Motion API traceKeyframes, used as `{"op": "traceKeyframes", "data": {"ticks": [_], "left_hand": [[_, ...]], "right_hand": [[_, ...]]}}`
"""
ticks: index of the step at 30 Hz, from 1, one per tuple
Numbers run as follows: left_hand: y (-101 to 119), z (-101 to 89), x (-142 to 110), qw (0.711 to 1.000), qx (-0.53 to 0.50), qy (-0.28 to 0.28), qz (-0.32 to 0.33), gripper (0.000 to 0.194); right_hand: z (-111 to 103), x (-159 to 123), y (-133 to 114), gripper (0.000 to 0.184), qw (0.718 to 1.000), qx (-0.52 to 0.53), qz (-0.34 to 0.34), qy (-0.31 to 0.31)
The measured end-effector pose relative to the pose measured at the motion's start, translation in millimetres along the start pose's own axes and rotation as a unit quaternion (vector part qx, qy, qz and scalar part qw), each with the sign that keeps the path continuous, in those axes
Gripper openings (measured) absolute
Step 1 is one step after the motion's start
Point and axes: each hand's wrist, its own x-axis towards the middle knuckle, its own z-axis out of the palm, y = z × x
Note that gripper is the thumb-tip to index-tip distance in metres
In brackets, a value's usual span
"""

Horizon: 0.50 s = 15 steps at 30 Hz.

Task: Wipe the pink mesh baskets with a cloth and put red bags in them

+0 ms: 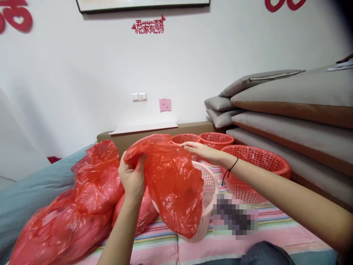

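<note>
The left grip [134, 175] holds a red plastic bag [173, 187] over a pale perforated basket [204, 222]; I cannot tell whether the right grip [202, 151] holds it.

Baskets [245, 192] and red bags [95, 193] crowd the striped sheet [154, 239].

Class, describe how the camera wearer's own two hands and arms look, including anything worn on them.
The left hand and right hand are human hands without gloves, and no sleeves show in view. A thin black cord bracelet with short loose ends circles the right wrist; nothing worn shows on the left wrist.
</note>
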Motion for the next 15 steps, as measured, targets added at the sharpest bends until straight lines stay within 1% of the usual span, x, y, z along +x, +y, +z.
{"op": "traceKeyframes", "data": {"ticks": [1,2,4,6,7,8,9,10,11,12,13,15], "left_hand": [[-3,-0.5,-2,1.0,-0.004,0.014,-0.006,0.029],[-5,-0.3,-3,1.0,-0.006,0.027,-0.012,0.031],[-11,2.5,-6,0.999,-0.009,0.048,-0.017,0.035],[-18,7.6,-8,0.998,-0.016,0.053,-0.018,0.035],[-21,10.6,-8,0.998,-0.02,0.05,-0.018,0.034],[-24,13.5,-7,0.999,-0.019,0.046,-0.016,0.034],[-26,16.0,-4,0.999,-0.014,0.042,-0.014,0.033],[-27,17.8,-1,0.999,-0.005,0.042,-0.012,0.031],[-27,18.7,3,0.999,0.004,0.044,-0.008,0.03],[-26,18.5,7,0.999,0.012,0.043,-0.001,0.028],[-23,16.8,12,0.999,0.019,0.036,0.012,0.027],[-15,8.8,19,0.998,0.049,-0.003,0.048,0.026]], "right_hand": [[1,-2,1,0.05,0.999,0.045,-0.014,0.001],[3,-3,2,0.052,0.997,0.067,-0.035,-0.001],[7,-6,1,0.056,0.996,0.053,-0.065,-0.035],[12,-8,-3,0.058,0.994,-0.007,-0.077,-0.075],[13,-8,-6,0.056,0.992,-0.044,-0.079,-0.086],[14,-7,-9,0.05,0.989,-0.09,-0.08,-0.082],[13,-5,-13,0.04,0.983,-0.152,-0.087,-0.061],[10,-4,-16,0.029,0.968,-0.228,-0.101,-0.025],[7,-2,-19,0.019,0.942,-0.313,-0.123,0.019],[4,-1,-22,0.011,0.903,-0.396,-0.149,0.07],[0,-1,-25,0.006,0.858,-0.466,-0.182,0.12],[-5,-6,-27,0.008,0.763,-0.56,-0.256,0.197]]}}
